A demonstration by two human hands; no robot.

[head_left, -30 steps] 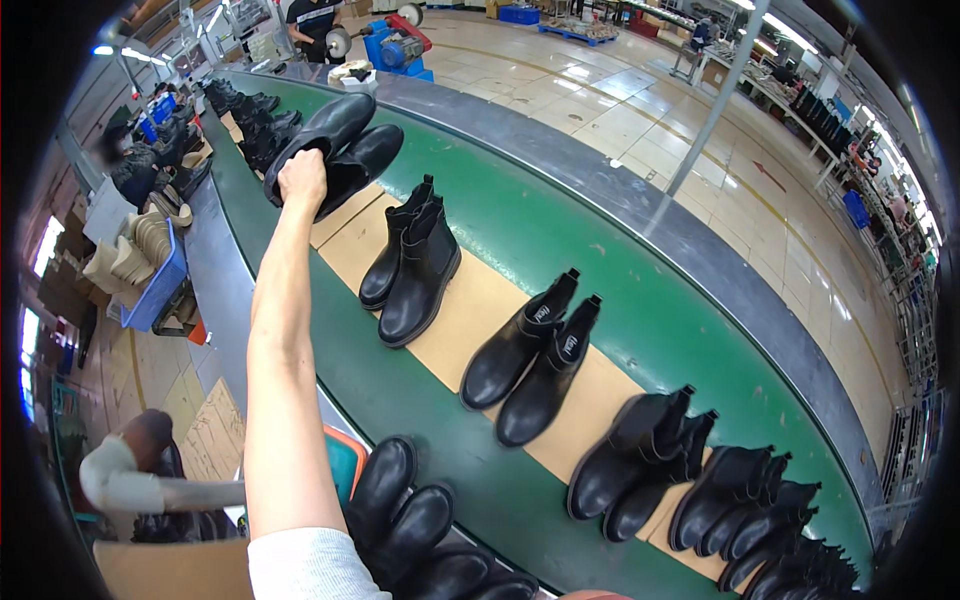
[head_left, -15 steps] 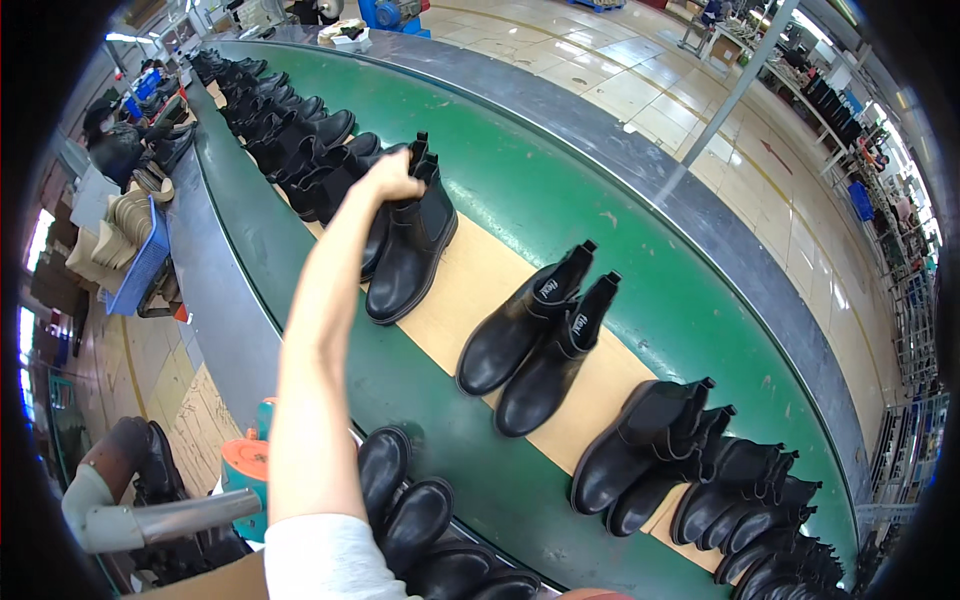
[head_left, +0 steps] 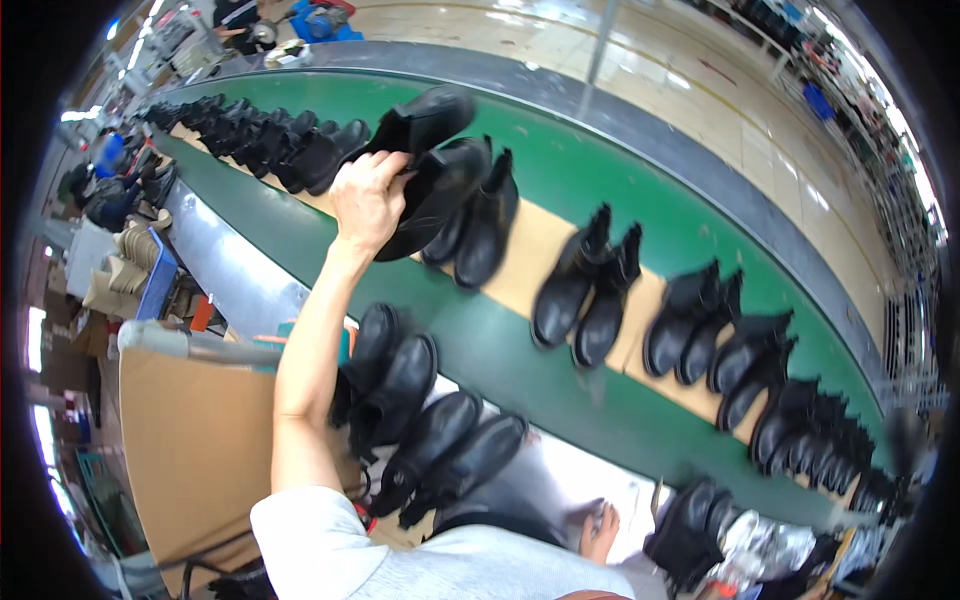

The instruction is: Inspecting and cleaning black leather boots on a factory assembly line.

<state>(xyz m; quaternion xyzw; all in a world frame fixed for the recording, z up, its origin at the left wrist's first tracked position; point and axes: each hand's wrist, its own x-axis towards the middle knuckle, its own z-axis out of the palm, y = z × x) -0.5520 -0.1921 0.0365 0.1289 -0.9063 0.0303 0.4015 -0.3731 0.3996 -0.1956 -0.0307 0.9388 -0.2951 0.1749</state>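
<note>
A worker's right hand (head_left: 600,537) rests low beside the body, near the pale metal worktop (head_left: 560,470), fingers loosely bent; whether it holds anything cannot be told. Just left of it, four black boots (head_left: 432,440) lie in a slanting row along the near side of the line, toes toward the belt. To the right stand more dark boots (head_left: 685,530) beside crumpled clear plastic (head_left: 768,548). A brown board (head_left: 200,450) fills the lower left.

Beyond, the bare left arm reaches out from a pale short sleeve (head_left: 312,535). The left hand (head_left: 368,202) is closed around the open tops of a pair of black boots (head_left: 440,185), held tilted over the green conveyor (head_left: 480,345), toes pointing up and to the right. The raised pair partly hides another pair (head_left: 488,235) behind it; whether they touch cannot be told.

Pairs of black boots (head_left: 590,290) line the belt on tan cardboard sheets (head_left: 520,290), trailing off in both directions. At left sits a blue crate (head_left: 158,285) of beige pieces. Past the belt's grey metal border (head_left: 650,135) stretch a tiled floor (head_left: 740,115), a slim pole (head_left: 602,45) and, at upper left, a co-worker (head_left: 235,18) near a blue machine (head_left: 325,22).
</note>
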